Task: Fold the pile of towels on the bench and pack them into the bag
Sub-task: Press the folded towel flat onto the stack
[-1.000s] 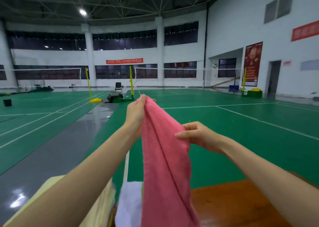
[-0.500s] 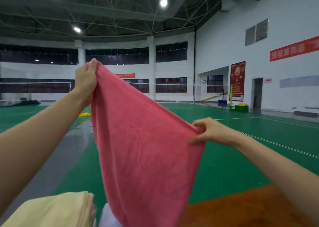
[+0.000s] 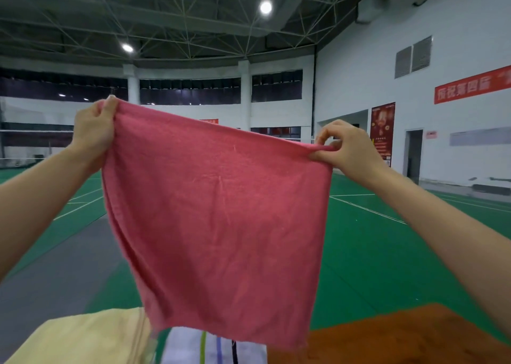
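Observation:
A pink towel [image 3: 218,219] hangs spread out in front of me, held up in the air. My left hand [image 3: 92,130] grips its top left corner, and my right hand [image 3: 347,149] pinches its top right corner, slightly lower. The towel's bottom edge hangs just above the bench. Below it at the lower left lies a folded pale yellow towel [image 3: 83,338]. A white towel with coloured stripes [image 3: 213,348] lies beside that, partly hidden by the pink one. No bag is in view.
The brown wooden bench top [image 3: 401,338] shows at the lower right. Beyond it stretches the green floor of a sports hall [image 3: 373,253] with white court lines, and a white wall with a doorway [image 3: 413,153] stands to the right.
My hands have moved apart and the pink towel has opened from a hanging bunch into a flat sheet. My right hand has risen to nearly level with the left. The view has tilted up.

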`<action>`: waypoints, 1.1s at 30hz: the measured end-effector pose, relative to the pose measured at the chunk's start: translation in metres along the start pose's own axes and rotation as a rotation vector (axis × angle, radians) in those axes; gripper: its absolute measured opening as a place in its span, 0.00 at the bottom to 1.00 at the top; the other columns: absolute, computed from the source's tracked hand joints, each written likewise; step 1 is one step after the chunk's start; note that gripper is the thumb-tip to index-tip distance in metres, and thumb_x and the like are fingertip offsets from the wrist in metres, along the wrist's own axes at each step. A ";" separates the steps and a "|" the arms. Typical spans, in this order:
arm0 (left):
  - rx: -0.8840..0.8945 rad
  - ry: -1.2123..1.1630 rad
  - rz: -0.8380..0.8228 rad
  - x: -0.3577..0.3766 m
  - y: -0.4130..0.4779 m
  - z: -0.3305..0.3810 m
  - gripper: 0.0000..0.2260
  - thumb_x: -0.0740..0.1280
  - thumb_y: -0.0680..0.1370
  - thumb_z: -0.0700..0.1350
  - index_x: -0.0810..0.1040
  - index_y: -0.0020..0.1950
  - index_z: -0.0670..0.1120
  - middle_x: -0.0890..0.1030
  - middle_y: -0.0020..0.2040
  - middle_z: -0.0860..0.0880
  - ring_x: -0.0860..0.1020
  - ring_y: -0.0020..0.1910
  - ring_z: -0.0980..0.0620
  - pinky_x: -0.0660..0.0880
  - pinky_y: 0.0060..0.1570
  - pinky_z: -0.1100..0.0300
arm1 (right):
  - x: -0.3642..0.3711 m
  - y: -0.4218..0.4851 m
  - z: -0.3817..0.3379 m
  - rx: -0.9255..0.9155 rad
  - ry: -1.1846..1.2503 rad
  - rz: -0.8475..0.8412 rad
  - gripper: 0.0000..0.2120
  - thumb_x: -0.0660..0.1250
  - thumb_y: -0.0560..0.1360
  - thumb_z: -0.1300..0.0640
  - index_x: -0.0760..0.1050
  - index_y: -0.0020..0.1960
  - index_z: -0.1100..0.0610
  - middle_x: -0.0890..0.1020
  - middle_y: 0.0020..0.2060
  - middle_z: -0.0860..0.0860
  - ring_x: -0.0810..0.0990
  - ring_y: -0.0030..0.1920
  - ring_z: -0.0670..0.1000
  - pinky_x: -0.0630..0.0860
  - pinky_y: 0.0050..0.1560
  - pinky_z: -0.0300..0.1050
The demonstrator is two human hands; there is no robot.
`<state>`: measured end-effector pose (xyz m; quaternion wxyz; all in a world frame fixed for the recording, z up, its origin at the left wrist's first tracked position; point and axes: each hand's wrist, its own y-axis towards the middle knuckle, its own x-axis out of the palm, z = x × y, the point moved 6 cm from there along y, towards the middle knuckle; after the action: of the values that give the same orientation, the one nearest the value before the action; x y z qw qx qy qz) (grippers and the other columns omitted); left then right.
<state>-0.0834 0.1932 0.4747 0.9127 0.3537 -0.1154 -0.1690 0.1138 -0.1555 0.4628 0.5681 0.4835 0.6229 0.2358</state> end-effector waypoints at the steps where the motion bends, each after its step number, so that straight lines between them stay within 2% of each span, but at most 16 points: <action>1: -0.005 0.014 0.014 -0.002 0.000 -0.004 0.14 0.56 0.82 0.52 0.76 0.50 0.44 0.69 0.37 0.54 0.69 0.41 0.56 0.66 0.45 0.61 | 0.000 0.000 -0.002 -0.016 -0.004 0.037 0.07 0.73 0.69 0.58 0.76 0.40 0.58 0.77 0.47 0.54 0.75 0.37 0.48 0.72 0.42 0.37; 3: -0.023 0.035 0.073 -0.006 -0.001 -0.010 0.15 0.56 0.82 0.50 0.77 0.48 0.42 0.69 0.37 0.54 0.69 0.44 0.53 0.67 0.42 0.64 | 0.002 -0.001 -0.004 -0.036 0.017 0.096 0.04 0.73 0.70 0.60 0.79 0.42 0.59 0.77 0.45 0.51 0.74 0.37 0.42 0.72 0.43 0.34; 5: -0.077 0.094 0.134 -0.011 -0.003 -0.018 0.15 0.56 0.82 0.49 0.70 0.36 0.47 0.67 0.35 0.53 0.68 0.37 0.56 0.64 0.30 0.73 | 0.007 -0.003 -0.006 -0.034 0.133 0.097 0.04 0.71 0.71 0.62 0.81 0.45 0.61 0.76 0.42 0.47 0.74 0.39 0.38 0.70 0.42 0.29; 7: -0.125 0.104 0.165 -0.016 -0.004 -0.030 0.17 0.57 0.82 0.48 0.66 0.33 0.49 0.66 0.34 0.52 0.66 0.34 0.55 0.63 0.26 0.73 | 0.014 -0.007 -0.009 -0.009 0.307 0.031 0.03 0.70 0.72 0.62 0.81 0.45 0.59 0.76 0.43 0.45 0.74 0.41 0.34 0.70 0.44 0.27; 10: -0.185 0.023 0.175 -0.021 -0.002 -0.049 0.16 0.58 0.81 0.48 0.68 0.34 0.50 0.67 0.33 0.51 0.67 0.39 0.53 0.63 0.31 0.69 | 0.027 -0.018 -0.016 0.037 0.493 -0.111 0.06 0.64 0.76 0.60 0.79 0.43 0.55 0.77 0.43 0.46 0.75 0.40 0.36 0.73 0.43 0.31; 12: -0.223 -0.011 0.187 -0.020 -0.002 -0.058 0.15 0.58 0.81 0.48 0.68 0.34 0.50 0.67 0.34 0.51 0.67 0.38 0.53 0.64 0.34 0.67 | 0.037 -0.025 -0.024 0.069 0.622 -0.187 0.09 0.59 0.77 0.56 0.76 0.44 0.57 0.78 0.40 0.48 0.76 0.40 0.41 0.74 0.45 0.34; 14: -0.244 -0.043 0.198 -0.019 -0.002 -0.063 0.15 0.59 0.81 0.48 0.68 0.34 0.50 0.67 0.34 0.51 0.68 0.43 0.52 0.66 0.38 0.64 | 0.042 -0.030 -0.036 0.106 0.830 -0.249 0.11 0.58 0.75 0.52 0.74 0.43 0.58 0.77 0.36 0.47 0.74 0.39 0.44 0.74 0.46 0.35; 16: -0.251 -0.064 0.219 -0.018 -0.002 -0.063 0.15 0.59 0.81 0.47 0.67 0.34 0.51 0.67 0.34 0.52 0.67 0.47 0.52 0.66 0.41 0.62 | 0.043 -0.033 -0.048 0.130 0.976 -0.337 0.10 0.60 0.75 0.53 0.74 0.42 0.59 0.75 0.31 0.45 0.73 0.33 0.43 0.72 0.39 0.32; 18: -0.255 -0.038 0.244 -0.020 -0.001 -0.060 0.15 0.59 0.81 0.47 0.66 0.34 0.51 0.67 0.34 0.53 0.69 0.42 0.53 0.66 0.35 0.68 | 0.042 -0.036 -0.059 0.143 1.009 -0.473 0.07 0.68 0.72 0.56 0.74 0.38 0.58 0.75 0.27 0.44 0.72 0.28 0.41 0.70 0.31 0.30; 20: -0.252 -0.037 0.253 -0.024 0.001 -0.056 0.15 0.59 0.81 0.48 0.66 0.34 0.52 0.67 0.34 0.53 0.66 0.34 0.58 0.63 0.29 0.72 | 0.045 -0.038 -0.067 0.158 0.918 -0.628 0.04 0.71 0.63 0.58 0.76 0.34 0.54 0.77 0.29 0.47 0.75 0.28 0.43 0.72 0.29 0.32; 21: -0.246 -0.027 0.249 -0.025 0.002 -0.054 0.15 0.59 0.81 0.48 0.66 0.34 0.51 0.68 0.34 0.52 0.66 0.34 0.58 0.63 0.30 0.70 | 0.047 -0.038 -0.065 0.164 0.810 -0.680 0.06 0.73 0.62 0.58 0.77 0.36 0.54 0.79 0.32 0.48 0.78 0.31 0.46 0.75 0.31 0.35; 23: -0.229 0.012 0.229 -0.027 0.003 -0.050 0.15 0.60 0.81 0.49 0.68 0.34 0.50 0.71 0.36 0.47 0.69 0.42 0.52 0.66 0.36 0.63 | 0.050 -0.035 -0.052 0.171 0.534 -0.707 0.12 0.77 0.63 0.54 0.76 0.40 0.54 0.82 0.37 0.50 0.81 0.37 0.48 0.78 0.38 0.40; 26: -0.196 0.041 0.164 -0.027 0.003 -0.040 0.11 0.61 0.80 0.49 0.72 0.39 0.48 0.72 0.40 0.47 0.68 0.48 0.52 0.66 0.42 0.59 | 0.042 -0.026 -0.034 0.150 0.234 -0.632 0.17 0.68 0.65 0.42 0.75 0.38 0.57 0.77 0.32 0.48 0.75 0.33 0.43 0.70 0.36 0.37; 29: -0.188 -0.052 -0.074 -0.019 -0.001 -0.031 0.10 0.61 0.80 0.51 0.76 0.53 0.45 0.74 0.41 0.50 0.71 0.42 0.55 0.68 0.43 0.62 | 0.025 -0.022 -0.011 0.232 0.259 -0.566 0.21 0.65 0.69 0.44 0.78 0.42 0.64 0.76 0.34 0.51 0.74 0.33 0.45 0.73 0.34 0.35; 31: -0.202 -0.070 -0.239 -0.012 -0.007 -0.027 0.10 0.60 0.80 0.50 0.77 0.49 0.45 0.74 0.41 0.51 0.70 0.39 0.58 0.67 0.41 0.64 | 0.017 -0.020 0.001 0.272 0.259 -0.531 0.14 0.66 0.72 0.50 0.80 0.47 0.60 0.79 0.40 0.51 0.78 0.37 0.45 0.75 0.33 0.34; 33: -0.208 -0.075 -0.364 -0.007 -0.012 -0.022 0.10 0.60 0.79 0.50 0.76 0.46 0.46 0.75 0.42 0.50 0.71 0.39 0.57 0.69 0.42 0.65 | 0.012 -0.013 0.008 0.240 0.124 -0.487 0.08 0.67 0.74 0.53 0.78 0.51 0.55 0.79 0.44 0.48 0.78 0.42 0.47 0.75 0.33 0.35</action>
<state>-0.0852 0.2013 0.4502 0.8937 0.2662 -0.0655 -0.3552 0.1185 -0.1527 0.4439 0.5077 0.3679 0.7777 0.0457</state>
